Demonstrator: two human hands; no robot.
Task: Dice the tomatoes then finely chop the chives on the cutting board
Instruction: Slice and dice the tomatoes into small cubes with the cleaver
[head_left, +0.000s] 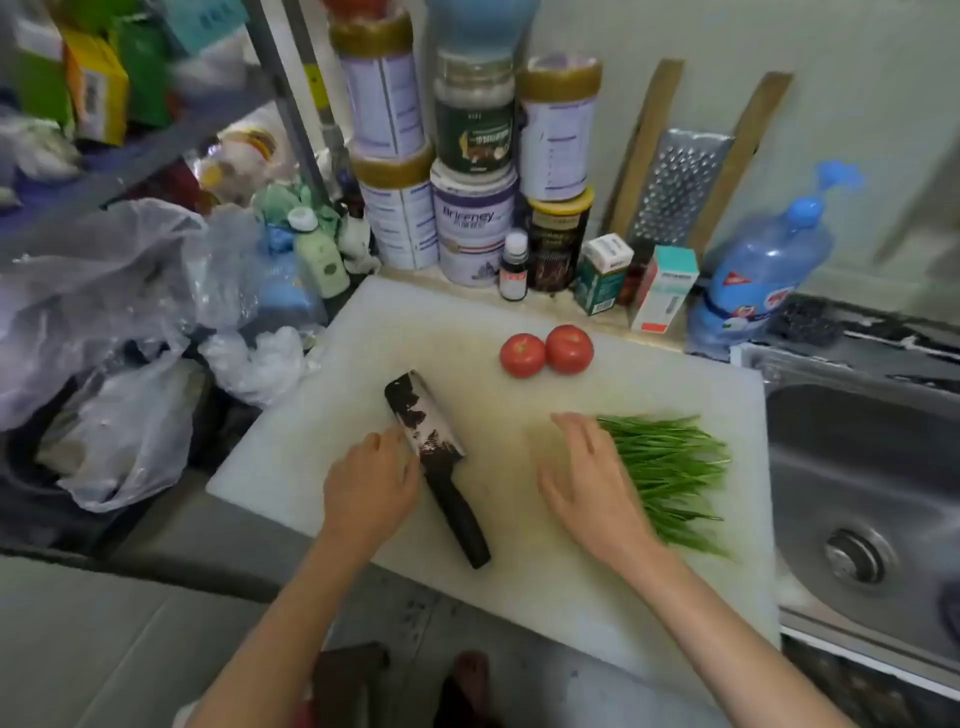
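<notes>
Tomatoes (569, 349), two whole ones touching, sit at the far side of your cutting board (291, 457), and the chives (670, 467) lie near its right edge. Your left hand (371, 483) rests relaxed against the knife (436, 457), gripping nothing. Your right hand (592, 483), fingers spread, touches the chives' left side.

Stacked tins (470, 213) line the wall, a grater (680, 187) leans beside them, near a steel sink (852, 467).
</notes>
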